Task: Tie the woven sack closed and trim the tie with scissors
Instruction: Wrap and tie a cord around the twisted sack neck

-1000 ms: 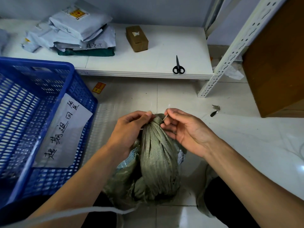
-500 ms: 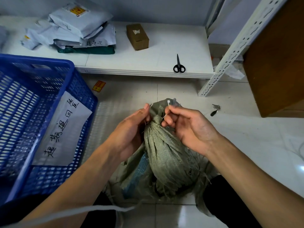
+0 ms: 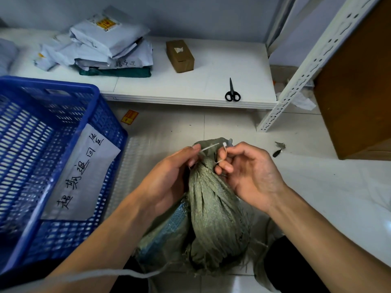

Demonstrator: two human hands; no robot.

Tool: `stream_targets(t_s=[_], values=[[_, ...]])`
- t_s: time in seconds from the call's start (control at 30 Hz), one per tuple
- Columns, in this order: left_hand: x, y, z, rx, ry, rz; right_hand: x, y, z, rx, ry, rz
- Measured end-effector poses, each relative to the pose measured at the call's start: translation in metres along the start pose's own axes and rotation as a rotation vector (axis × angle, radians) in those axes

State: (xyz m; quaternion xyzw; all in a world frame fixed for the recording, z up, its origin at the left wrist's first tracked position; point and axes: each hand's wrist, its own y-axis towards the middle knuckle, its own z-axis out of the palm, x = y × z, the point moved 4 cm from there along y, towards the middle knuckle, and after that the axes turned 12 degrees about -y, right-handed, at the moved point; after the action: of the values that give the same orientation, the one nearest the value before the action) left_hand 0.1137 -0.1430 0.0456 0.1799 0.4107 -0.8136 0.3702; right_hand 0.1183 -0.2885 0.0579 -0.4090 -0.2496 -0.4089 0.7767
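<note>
Blue crate sits left, green woven sack stands on the floor beside it with neck bunched, left hand and right hand flank the neck, black scissors lie well apart on the white shelf, white tie at neck is pinched: tail by left fingertips, head end by right.

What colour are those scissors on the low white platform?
The scissors are black all over, seen best in the head view.

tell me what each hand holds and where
Both pinch the white tie: left hand its loose tail, right hand near its head, by the neck of the sack.
</note>
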Motion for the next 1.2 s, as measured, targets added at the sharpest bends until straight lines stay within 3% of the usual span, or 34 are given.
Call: stream_targets(t_s=[1.2], values=[[0.0018, 0.0023, 0.0018, 0.046, 0.038, 0.02, 0.0028, -0.0025, 0.0039, -0.026, -0.005, 0.024]])
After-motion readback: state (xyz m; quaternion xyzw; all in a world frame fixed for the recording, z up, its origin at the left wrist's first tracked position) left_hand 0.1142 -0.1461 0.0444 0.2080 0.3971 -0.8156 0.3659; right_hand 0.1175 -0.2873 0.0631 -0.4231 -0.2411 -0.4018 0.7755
